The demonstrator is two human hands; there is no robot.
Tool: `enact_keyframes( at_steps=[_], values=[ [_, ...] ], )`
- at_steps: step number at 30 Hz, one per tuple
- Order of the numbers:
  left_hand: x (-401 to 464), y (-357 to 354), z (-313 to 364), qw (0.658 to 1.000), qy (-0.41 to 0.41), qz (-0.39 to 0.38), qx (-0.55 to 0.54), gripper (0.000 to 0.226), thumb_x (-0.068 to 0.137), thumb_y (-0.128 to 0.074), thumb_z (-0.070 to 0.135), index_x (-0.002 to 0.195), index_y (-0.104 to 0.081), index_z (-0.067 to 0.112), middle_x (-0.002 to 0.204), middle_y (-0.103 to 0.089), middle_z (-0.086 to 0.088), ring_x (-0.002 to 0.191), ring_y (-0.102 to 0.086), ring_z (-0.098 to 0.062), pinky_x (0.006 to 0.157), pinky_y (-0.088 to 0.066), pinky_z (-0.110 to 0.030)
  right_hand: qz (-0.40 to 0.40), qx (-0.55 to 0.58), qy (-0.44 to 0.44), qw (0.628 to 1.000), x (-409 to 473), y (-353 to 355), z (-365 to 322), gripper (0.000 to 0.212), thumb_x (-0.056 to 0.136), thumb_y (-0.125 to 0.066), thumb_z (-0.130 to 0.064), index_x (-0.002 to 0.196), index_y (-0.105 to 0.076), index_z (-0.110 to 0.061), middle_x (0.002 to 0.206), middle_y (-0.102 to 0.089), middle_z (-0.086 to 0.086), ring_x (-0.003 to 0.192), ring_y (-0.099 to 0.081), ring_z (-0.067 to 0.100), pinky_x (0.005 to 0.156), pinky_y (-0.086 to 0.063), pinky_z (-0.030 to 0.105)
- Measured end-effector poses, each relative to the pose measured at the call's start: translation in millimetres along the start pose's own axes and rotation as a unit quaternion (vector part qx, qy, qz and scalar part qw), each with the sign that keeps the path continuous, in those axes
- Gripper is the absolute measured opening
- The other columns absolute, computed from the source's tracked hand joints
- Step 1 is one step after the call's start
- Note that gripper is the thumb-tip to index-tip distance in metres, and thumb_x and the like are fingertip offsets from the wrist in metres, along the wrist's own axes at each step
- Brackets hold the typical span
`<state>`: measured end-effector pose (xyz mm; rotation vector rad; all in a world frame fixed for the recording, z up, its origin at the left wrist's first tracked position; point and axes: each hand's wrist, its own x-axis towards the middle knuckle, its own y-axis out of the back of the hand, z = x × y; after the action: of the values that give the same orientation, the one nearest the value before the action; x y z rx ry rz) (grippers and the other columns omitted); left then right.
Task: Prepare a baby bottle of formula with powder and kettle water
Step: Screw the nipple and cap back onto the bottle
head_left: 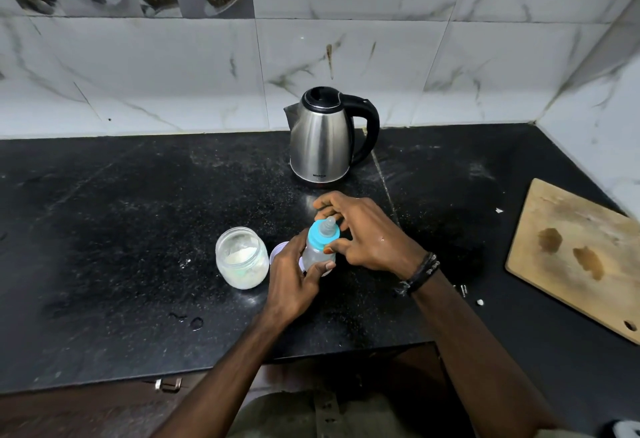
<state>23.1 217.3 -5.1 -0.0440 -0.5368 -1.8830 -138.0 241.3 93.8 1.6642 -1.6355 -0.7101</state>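
A small clear baby bottle (317,257) with a blue collar and clear teat (323,231) stands near the middle of the black counter (121,229). My left hand (291,281) grips the bottle's body from the left. My right hand (367,233) pinches the blue collar from the right, fingers curled round it. An open glass jar of white powder (242,257) stands just left of the bottle. A steel kettle (323,136) with a black handle and closed lid sits behind, near the wall.
A pale jar lid (277,250) lies partly hidden between jar and bottle. A wooden cutting board (575,257) lies at the right. Water drops (194,321) and white crumbs (479,302) dot the counter. Tiled walls close off the back and right.
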Motion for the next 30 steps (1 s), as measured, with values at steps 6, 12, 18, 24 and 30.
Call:
enact_keyframes(
  at_steps=[6,12,18,24,30],
  values=[
    [0.7,1.8,2.7,1.0,-0.001,0.002,0.002,0.047,0.082,-0.074,0.038,0.125,-0.066,0.023,0.114,-0.072,0.016,0.105,-0.07,-0.011,0.09,-0.056,-0.049,-0.039,-0.013,0.034,0.999,2.1,6.6,-0.2,0.068,0.073,-0.074,0.0,0.133,-0.051,-0.02,0.123,-0.067,-0.003,0.116,-0.061,0.012,0.1,-0.05,0.037],
    [2.1,2.9,3.8,1.0,0.003,-0.008,-0.002,0.048,0.082,-0.078,0.025,0.128,-0.064,0.027,0.116,-0.072,0.015,0.107,-0.07,-0.012,0.092,-0.056,-0.05,-0.058,-0.015,0.067,0.996,3.6,14.6,-0.7,0.065,0.073,-0.071,0.002,0.132,-0.053,-0.018,0.125,-0.067,-0.005,0.116,-0.06,0.005,0.1,-0.047,0.021],
    [3.6,5.4,5.2,1.0,0.009,-0.028,-0.008,0.048,0.081,-0.075,0.023,0.127,-0.066,0.012,0.116,-0.074,0.005,0.106,-0.07,-0.015,0.092,-0.054,-0.05,-0.053,0.018,0.06,0.997,2.7,17.9,1.3,0.067,0.071,-0.073,0.004,0.131,-0.055,-0.017,0.119,-0.07,-0.007,0.112,-0.063,0.001,0.098,-0.051,0.024],
    [4.4,6.8,8.8,0.999,0.01,-0.043,-0.017,0.048,0.083,-0.075,0.024,0.127,-0.065,0.011,0.116,-0.073,0.004,0.107,-0.069,-0.014,0.093,-0.055,-0.047,-0.067,0.02,0.075,0.995,3.4,22.6,2.6,0.062,0.073,-0.073,0.003,0.127,-0.057,-0.021,0.118,-0.07,-0.011,0.113,-0.063,-0.001,0.098,-0.05,0.024],
    [6.0,8.2,10.5,0.999,0.009,-0.051,-0.014,0.051,0.083,-0.074,0.024,0.13,-0.064,0.008,0.12,-0.073,0.001,0.11,-0.069,-0.015,0.096,-0.054,-0.044,-0.093,0.062,0.033,0.993,2.9,25.7,5.2,0.068,0.072,-0.082,0.001,0.131,-0.055,-0.02,0.123,-0.07,-0.008,0.116,-0.061,-0.007,0.1,-0.047,0.013]
  ],
)
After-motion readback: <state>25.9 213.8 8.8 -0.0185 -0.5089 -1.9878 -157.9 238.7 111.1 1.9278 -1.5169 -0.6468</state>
